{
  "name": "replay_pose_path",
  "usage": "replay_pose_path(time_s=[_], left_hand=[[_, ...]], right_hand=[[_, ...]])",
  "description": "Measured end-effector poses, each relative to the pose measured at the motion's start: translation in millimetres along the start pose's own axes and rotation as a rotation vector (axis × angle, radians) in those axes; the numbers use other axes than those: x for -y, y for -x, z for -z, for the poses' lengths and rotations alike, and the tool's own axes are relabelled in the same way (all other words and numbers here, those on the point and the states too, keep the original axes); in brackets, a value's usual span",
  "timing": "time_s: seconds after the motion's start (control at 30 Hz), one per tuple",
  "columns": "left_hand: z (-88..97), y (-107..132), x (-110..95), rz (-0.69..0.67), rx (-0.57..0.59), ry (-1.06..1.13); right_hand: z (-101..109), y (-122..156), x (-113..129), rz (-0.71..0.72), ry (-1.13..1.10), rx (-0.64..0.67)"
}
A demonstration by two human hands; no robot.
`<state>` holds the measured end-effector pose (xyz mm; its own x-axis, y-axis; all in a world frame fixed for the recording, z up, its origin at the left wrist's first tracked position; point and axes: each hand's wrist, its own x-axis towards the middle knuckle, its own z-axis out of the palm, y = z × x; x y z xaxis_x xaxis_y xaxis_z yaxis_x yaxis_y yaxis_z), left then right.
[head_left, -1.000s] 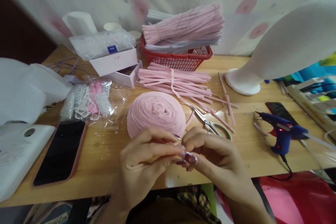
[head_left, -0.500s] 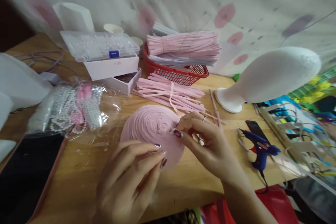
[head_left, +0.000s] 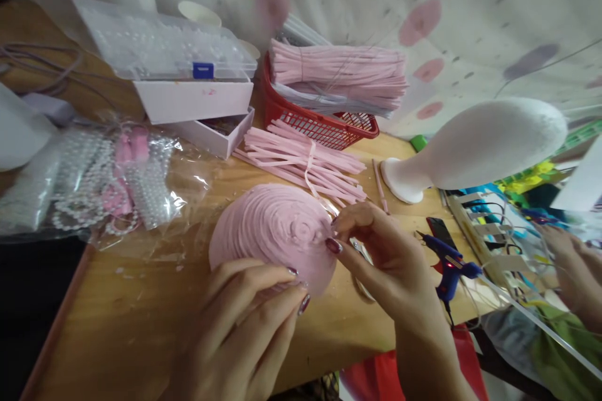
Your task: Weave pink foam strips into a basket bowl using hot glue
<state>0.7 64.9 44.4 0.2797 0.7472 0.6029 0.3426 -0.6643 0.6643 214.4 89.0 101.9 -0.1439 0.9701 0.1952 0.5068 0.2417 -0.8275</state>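
Note:
A pale pink dome of coiled fuzzy strips [head_left: 263, 219], with a small spiral at its top, rests on the wooden table in front of me. My right hand [head_left: 376, 257] is closed in a pinch at the dome's right side, thumb and forefinger against the pink material beside the spiral. Over the near side of the dome, my left hand [head_left: 249, 319] has its fingertips drawn together; whatever lies between them is hidden. Partly behind my right hand lie scissors [head_left: 361, 285]. A tied bundle of pink strips [head_left: 301, 160] lies just beyond the dome.
A red basket [head_left: 324, 128] holds more strip bundles. White boxes [head_left: 192, 100] and bagged pearl beads [head_left: 145, 188] stand left. To the right are a white foam head form [head_left: 493, 144], a blue glue gun [head_left: 449, 266], a power strip [head_left: 484, 238] and another person's arm [head_left: 574, 269].
The view has shifted, so the left-hand items sit further left. Both hands stay at the dome in nearly the same pose. Another person's arm now shows at the right edge.

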Motion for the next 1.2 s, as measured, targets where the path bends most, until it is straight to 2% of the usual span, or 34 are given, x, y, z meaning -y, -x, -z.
replay_pose_path(time_s=[0.13,0.2,0.3,0.5,0.73,1.2], left_hand=[[0.8,-1.9,1.6,-0.033,0.033,-0.024],[1.4,-2.6,2.0,-0.035,0.04,-0.032],[2.4,-1.8,2.0,-0.025,0.044,-0.032],[2.3,1.0,0.4,-0.014,0.029,-0.042],[0.8,0.4,-1.5,-0.018,0.002,-0.079],[5.3,-3.6,-5.6,0.003,0.036,-0.194]], right_hand=[[-1.8,7.6,-2.6,0.279,0.277,-0.133],[-4.3,11.1,-3.4,0.385,0.401,-0.146],[-8.5,15.5,-7.7,0.46,0.473,-0.126],[-15.2,20.3,-15.5,0.468,0.512,-0.139],[-22.3,18.6,-5.7,0.522,0.662,-0.187],[-20.4,20.6,-8.5,0.517,0.535,-0.229]])
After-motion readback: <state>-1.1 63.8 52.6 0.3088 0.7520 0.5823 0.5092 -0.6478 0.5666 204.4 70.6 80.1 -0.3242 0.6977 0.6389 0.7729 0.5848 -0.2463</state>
